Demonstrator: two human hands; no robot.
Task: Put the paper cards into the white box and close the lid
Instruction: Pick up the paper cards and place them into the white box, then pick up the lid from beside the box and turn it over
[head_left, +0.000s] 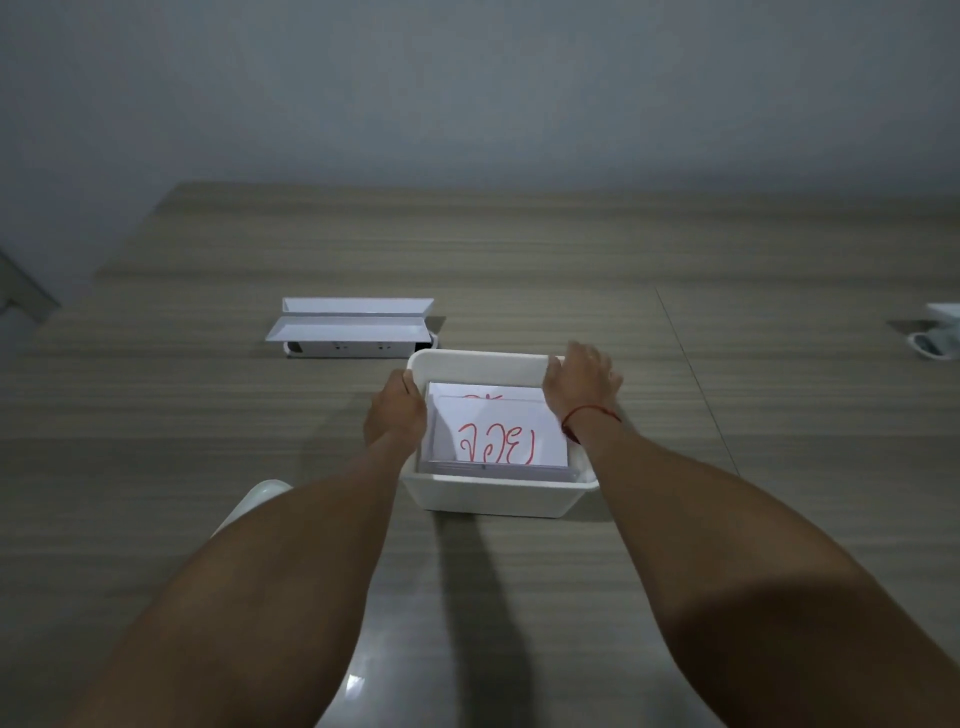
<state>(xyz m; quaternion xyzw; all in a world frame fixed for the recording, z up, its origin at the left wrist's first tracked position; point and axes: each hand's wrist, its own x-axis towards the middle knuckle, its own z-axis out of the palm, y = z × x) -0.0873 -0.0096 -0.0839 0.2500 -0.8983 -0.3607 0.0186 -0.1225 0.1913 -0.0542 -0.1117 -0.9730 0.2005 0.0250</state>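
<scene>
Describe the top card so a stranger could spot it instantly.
On the wood-grain table, find the open white plastic box held between the left hand and right hand. Inside, the front white paper card alone shows its full red handwriting.

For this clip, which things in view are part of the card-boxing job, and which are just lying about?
Part of the job:
white box
paper cards
left hand
right hand

Lying about:
white power strip with open flaps
white object at the table's right edge
white rounded object under the left forearm
</scene>
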